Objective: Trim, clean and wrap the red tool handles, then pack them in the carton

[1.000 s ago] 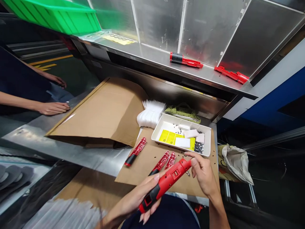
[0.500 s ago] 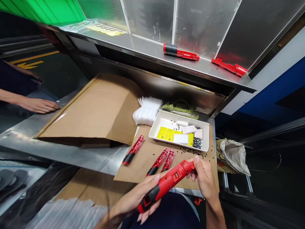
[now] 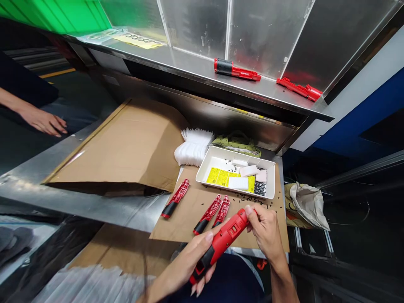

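Observation:
A red-and-black tool housing [image 3: 229, 230] lies slantwise across my lap, held in both hands. My left hand [image 3: 198, 252] is wrapped round its lower, black end from below, thumb along the side. At the upper red end, my right hand [image 3: 263, 225] is closed with the thumb pressed on the tip; whether a small part is also between those fingers is hidden. Just beyond, on a cardboard sheet [image 3: 179, 229], lie a single housing half [image 3: 176, 198] and a pair of housing halves [image 3: 207, 213] side by side, hollow insides facing up.
A white tray [image 3: 202, 170] holds small black pieces, white blocks and a yellow label sheet; more pieces are scattered before it. Behind are a stack of white sheets [image 3: 192, 147] and a green pouch [image 3: 236, 143]. A large cardboard piece [image 3: 126, 147] and another person's hand [image 3: 44, 121] are left.
The housing has tilted steeper, and my right hand has moved slightly left with its upper end. The other person's hand has drawn back left from the cardboard's edge.

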Tool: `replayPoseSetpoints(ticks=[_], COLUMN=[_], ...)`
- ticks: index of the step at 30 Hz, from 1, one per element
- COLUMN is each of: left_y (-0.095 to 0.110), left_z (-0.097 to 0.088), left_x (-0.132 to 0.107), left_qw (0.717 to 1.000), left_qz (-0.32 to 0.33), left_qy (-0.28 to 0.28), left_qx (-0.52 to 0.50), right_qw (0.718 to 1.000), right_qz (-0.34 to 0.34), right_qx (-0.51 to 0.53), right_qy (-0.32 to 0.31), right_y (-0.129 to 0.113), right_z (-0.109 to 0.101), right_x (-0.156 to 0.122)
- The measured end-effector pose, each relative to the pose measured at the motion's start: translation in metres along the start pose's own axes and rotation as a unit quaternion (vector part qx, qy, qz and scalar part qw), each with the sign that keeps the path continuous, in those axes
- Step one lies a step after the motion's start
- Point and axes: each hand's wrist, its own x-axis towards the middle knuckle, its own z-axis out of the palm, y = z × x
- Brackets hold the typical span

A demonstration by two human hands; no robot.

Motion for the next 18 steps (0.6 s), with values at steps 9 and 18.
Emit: replayPoseSetpoints(ticks=[9,18], left_y=[-0.034,-0.03], left_z=[-0.003,0.011], left_x=[0.044,0.033], left_qw=[0.992,0.982], left_qz=[0.068,0.024], left_qy=[-0.04,-0.063], left_qx=[-0.098,-0.176], right_qw=[0.99,0.979], right_qz=[0.033,0.068], right_qx=[0.126,0.187], right_qy=[-0.045,-0.037], right_y=[0.018,0.018], right_z=[-0.003,-0.003], right_x=[0.018,0.021])
